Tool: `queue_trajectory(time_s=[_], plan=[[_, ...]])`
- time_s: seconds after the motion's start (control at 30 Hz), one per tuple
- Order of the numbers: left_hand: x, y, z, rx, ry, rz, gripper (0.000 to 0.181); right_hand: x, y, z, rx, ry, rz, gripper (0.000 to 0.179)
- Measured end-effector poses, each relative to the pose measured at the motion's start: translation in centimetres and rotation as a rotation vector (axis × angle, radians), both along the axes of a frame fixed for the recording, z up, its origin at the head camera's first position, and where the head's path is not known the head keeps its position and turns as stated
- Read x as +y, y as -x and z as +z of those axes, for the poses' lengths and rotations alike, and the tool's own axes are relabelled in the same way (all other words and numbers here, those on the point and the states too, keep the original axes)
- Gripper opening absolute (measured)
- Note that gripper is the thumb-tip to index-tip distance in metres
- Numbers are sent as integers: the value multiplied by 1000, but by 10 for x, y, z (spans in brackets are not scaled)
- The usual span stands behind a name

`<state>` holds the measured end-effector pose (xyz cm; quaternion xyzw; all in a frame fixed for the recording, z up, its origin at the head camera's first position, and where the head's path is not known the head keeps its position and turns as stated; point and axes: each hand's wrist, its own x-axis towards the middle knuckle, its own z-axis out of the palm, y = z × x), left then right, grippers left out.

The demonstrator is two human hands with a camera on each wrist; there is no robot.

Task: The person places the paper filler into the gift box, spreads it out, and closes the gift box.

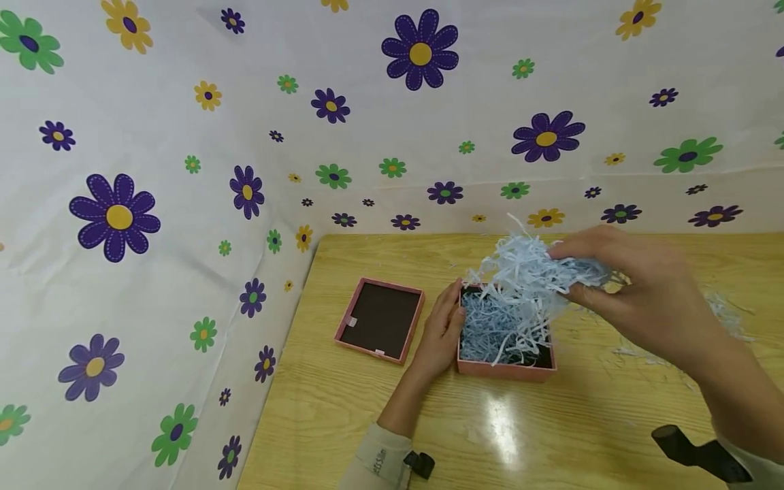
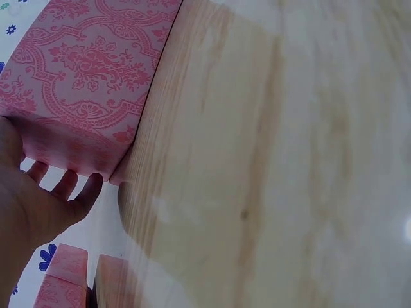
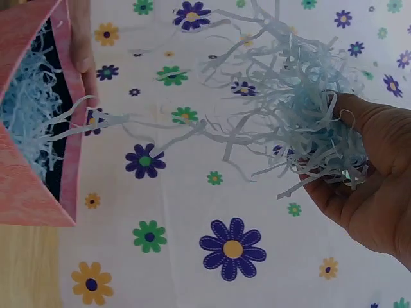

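A pink patterned box [image 1: 507,371], lidless and dark inside, stands on the table with pale blue shredded paper [image 1: 490,333] in it. Against its left side lies my left hand [image 1: 437,337], fingers extended along the outer wall. The left wrist view has that hand [image 2: 45,202] beside the box's patterned wall [image 2: 90,70]. Above the right part of the box, my right hand [image 1: 649,292] pinches a loose clump of shredded paper [image 1: 529,269] between thumb and fingers. Strands trail from the clump [image 3: 314,122] toward the box [image 3: 32,173] in the right wrist view.
Left of the box, a shallow pink-edged lid [image 1: 380,320] lies with its dark inside up. Loose paper shreds [image 1: 725,316] are scattered on the wooden table [image 1: 318,408] at right. Flower-printed cloth [image 1: 465,129] hangs behind and to the left.
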<state>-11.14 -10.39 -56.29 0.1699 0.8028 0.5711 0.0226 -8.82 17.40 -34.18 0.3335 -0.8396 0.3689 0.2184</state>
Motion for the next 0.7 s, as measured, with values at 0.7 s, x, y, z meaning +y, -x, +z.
queue_trajectory(time_s=[0.7], plan=[[3, -12, 39, -30, -23, 3, 56, 7, 18, -75, -294, -449, 108, 46]])
